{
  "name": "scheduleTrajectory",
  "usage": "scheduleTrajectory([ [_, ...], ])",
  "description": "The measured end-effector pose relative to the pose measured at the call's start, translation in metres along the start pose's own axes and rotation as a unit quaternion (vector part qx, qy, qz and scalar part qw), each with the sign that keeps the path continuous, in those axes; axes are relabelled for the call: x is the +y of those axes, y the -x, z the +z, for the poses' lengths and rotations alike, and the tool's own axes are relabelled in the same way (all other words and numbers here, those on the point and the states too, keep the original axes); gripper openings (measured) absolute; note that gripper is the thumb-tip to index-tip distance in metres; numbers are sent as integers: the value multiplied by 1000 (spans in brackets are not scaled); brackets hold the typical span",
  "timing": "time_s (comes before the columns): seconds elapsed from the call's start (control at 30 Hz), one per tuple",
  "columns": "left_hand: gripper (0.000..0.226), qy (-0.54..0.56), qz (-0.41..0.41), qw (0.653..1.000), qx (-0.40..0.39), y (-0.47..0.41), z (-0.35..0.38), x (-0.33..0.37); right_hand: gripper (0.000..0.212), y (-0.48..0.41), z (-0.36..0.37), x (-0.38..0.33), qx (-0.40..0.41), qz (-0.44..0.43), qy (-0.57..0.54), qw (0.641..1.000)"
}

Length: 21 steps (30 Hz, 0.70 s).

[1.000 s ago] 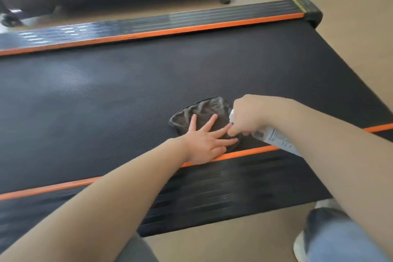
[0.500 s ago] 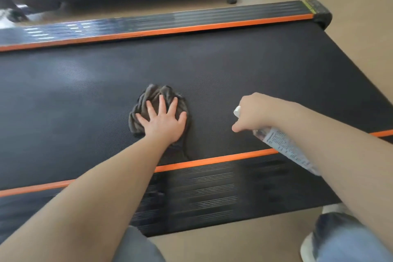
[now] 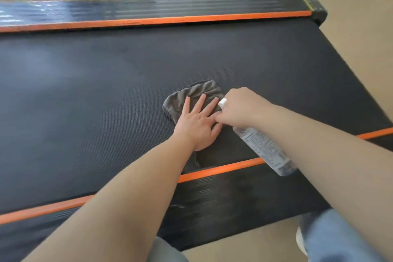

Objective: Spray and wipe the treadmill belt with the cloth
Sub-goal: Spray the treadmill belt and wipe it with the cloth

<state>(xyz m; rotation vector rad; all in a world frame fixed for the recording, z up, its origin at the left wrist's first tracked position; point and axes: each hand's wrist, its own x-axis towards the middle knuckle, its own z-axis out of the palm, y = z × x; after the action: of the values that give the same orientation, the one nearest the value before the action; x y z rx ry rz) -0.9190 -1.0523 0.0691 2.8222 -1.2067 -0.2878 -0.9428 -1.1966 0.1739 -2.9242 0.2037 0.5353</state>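
My left hand (image 3: 196, 122), fingers spread, presses the middle of the soft grey cloth (image 3: 200, 91) on the black treadmill belt (image 3: 95, 95); I think it would bunch easily. Just beside, my right hand (image 3: 242, 106) grips the light plastic spray bottle (image 3: 264, 150).

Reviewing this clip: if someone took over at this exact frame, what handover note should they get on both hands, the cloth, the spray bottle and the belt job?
Left hand: flat, fingers spread, pressing the cloth onto the belt, nearer the close orange strip.
Right hand: grips the spray bottle just right of the cloth, nozzle beside the left hand, base over the close strip.
Done: cloth is down on the belt; how much is already wiped cannot be told.
Left: likely wipe the rest of the belt, spraying as needed.
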Motion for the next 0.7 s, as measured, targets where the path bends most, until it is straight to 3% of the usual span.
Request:
scheduleTrajectory([
  [0.07,61,31,-115,993,21,2,-4,3,27,3,-19,-1,-16,2,19,1000],
  [0.13,62,86,-255,962,43,-2,-12,2,26,-2,-38,2,-8,13,24,1000],
  [0.23,65,149,-366,916,62,-15,-17,3,30,-15,-52,3,15,10,3,1000],
  [0.43,67,116,-359,924,65,-22,-13,7,45,-36,-47,9,72,-39,-14,997],
  [0.57,66,97,-370,923,38,-26,-14,7,46,-62,-38,19,40,-89,-27,995],
  [0.7,58,61,-234,970,-22,-45,-20,-6,45,-78,-25,31,30,-108,-32,993],
])
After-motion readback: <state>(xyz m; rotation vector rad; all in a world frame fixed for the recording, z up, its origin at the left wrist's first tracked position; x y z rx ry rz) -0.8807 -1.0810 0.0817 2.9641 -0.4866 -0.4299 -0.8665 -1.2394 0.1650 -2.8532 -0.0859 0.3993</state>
